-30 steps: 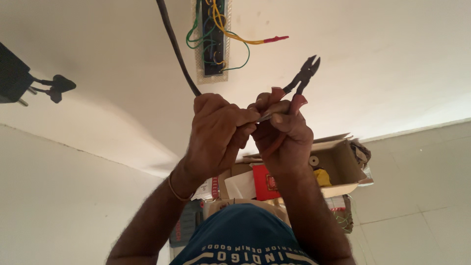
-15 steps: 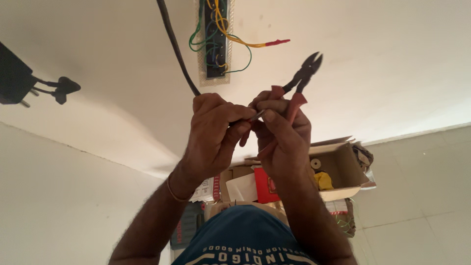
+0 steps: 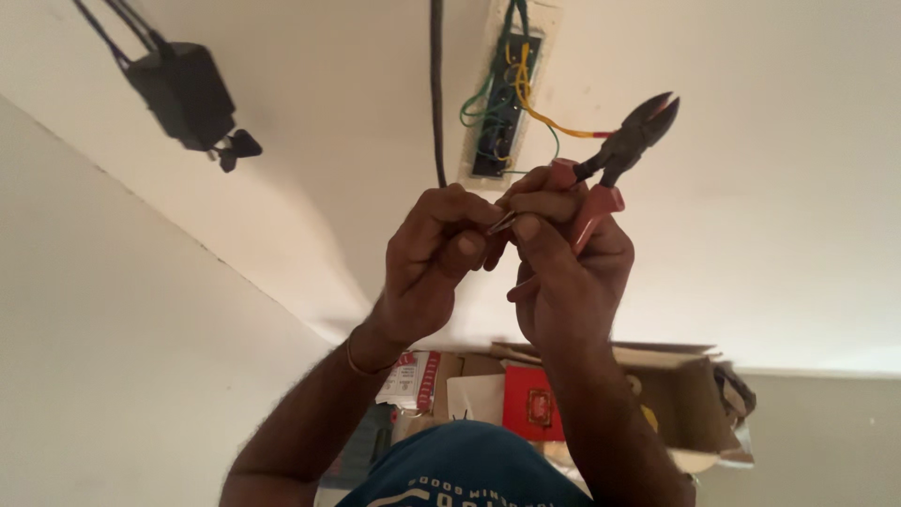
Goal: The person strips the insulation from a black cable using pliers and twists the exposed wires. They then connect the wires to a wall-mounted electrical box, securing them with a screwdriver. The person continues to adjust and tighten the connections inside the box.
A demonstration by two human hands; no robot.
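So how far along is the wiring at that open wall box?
Done: the wall box is open, wires pulled out. In hand: the right hand holds cutters, and both it and the left hand pinch a small wire end. Left: loose wires, no cover fitted.

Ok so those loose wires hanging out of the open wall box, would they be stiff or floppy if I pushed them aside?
The wires loop in springy curves rather than drooping, so they are probably semi-stiff and would bend, then partly spring back. The yellow wire juts sideways unsupported, which suggests it holds its shape. All look thin and light, anchored inside the wall box, so they would likely swing rather than come free.
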